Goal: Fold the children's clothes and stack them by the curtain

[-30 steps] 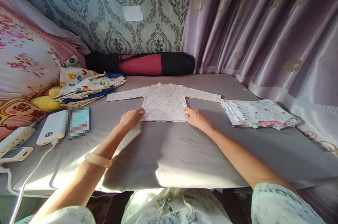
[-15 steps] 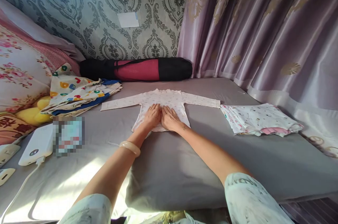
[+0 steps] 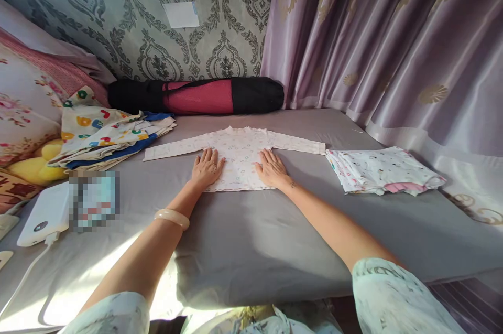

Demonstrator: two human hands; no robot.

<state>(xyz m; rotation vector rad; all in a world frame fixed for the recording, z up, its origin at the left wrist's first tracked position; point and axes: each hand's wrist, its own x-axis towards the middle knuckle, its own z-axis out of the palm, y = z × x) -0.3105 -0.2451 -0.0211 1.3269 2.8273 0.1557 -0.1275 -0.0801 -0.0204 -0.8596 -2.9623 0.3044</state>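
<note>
Lying flat and open, the left hand (image 3: pixel 208 168) and right hand (image 3: pixel 273 169) rest over the side edges of the pale shirt (image 3: pixel 239 161), its hem (image 3: pixel 238 189) running between them; grey sheet (image 3: pixel 312 174) stretches from the right hand to folded clothes (image 3: pixel 383 169).

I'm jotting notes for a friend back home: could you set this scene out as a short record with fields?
Garment: pale patterned shirt, laid flat, sleeves spread sideways
Left hand: palm down on the shirt's left side
Right hand: palm down on the shirt's right side
Worn: pale bracelet, left wrist
Surface: grey sheet
Right of shirt: folded white printed cloth
Left of shirt: colourful printed cloth, white device with cable
Behind: black-and-red roll
</note>
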